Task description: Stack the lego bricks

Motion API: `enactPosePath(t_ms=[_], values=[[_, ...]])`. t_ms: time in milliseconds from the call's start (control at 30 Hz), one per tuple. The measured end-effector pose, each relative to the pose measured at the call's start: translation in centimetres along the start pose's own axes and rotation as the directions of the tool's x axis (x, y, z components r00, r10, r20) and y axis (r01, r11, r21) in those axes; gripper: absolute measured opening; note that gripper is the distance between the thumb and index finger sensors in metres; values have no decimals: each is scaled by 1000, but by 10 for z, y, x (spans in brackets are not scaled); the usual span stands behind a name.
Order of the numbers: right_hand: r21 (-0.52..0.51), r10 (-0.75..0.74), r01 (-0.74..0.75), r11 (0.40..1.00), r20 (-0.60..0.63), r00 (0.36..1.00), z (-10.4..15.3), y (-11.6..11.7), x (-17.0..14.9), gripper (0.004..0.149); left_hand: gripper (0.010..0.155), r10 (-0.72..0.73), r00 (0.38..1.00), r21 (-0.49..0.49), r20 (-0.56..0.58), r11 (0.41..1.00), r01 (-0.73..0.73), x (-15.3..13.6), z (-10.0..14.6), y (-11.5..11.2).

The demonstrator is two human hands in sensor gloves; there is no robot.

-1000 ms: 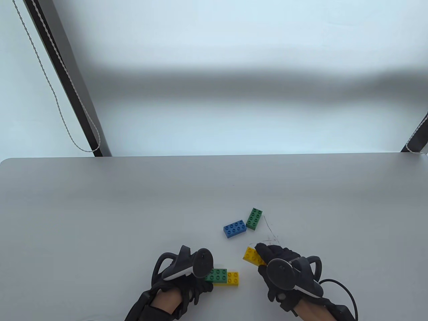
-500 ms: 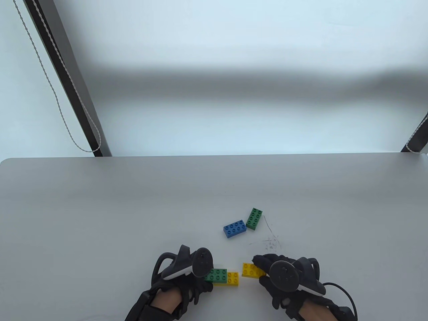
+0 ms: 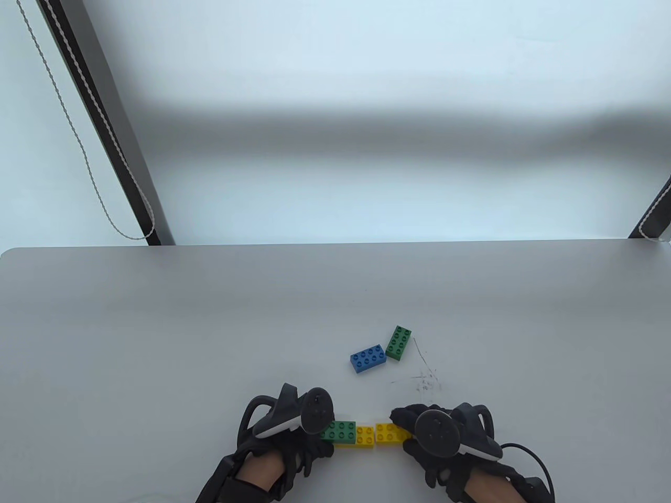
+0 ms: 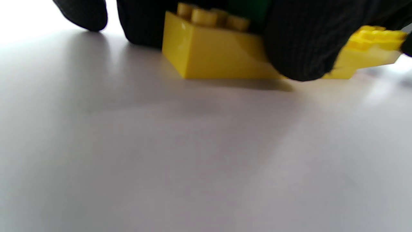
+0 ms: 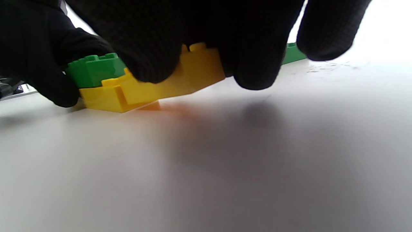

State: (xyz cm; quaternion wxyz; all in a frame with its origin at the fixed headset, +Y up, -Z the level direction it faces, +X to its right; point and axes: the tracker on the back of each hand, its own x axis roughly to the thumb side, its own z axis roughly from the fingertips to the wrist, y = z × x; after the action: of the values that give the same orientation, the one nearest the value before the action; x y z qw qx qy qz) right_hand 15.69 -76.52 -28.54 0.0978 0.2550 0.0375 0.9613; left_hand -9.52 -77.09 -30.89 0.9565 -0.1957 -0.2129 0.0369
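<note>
A green brick point(image 3: 339, 430) sits stacked on the left part of a yellow brick point(image 3: 364, 437) near the table's front edge. My left hand point(image 3: 306, 437) holds this stack; in the left wrist view its fingers point(image 4: 299, 38) grip the yellow base point(image 4: 219, 53). My right hand point(image 3: 406, 427) grips a second yellow brick point(image 3: 389, 433) and holds it slightly tilted, just right of the stack and almost touching it. In the right wrist view that brick point(image 5: 180, 82) is lifted at its near end, next to the green brick point(image 5: 95, 69).
A blue brick point(image 3: 368, 358) and another green brick point(image 3: 398, 342) lie loose further back on the grey table point(image 3: 157, 340). Faint pen scribbles point(image 3: 424, 380) mark the surface to their right.
My right hand has carried the second yellow brick left and toward the front, from beside the scribbles to the right end of the stack. The left hand and stack stayed still.
</note>
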Motion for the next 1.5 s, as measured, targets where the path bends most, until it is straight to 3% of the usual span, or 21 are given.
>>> enactPosePath(t_ms=[733, 1500], values=[[56, 24, -25, 998, 10, 1000, -1, 5, 6, 61, 67, 2, 1000, 0, 2, 1000, -2, 0, 0, 0], [37, 60, -60, 998, -8, 998, -2, 8, 13, 61, 67, -3, 1000, 0, -2, 1000, 3, 0, 0, 0]])
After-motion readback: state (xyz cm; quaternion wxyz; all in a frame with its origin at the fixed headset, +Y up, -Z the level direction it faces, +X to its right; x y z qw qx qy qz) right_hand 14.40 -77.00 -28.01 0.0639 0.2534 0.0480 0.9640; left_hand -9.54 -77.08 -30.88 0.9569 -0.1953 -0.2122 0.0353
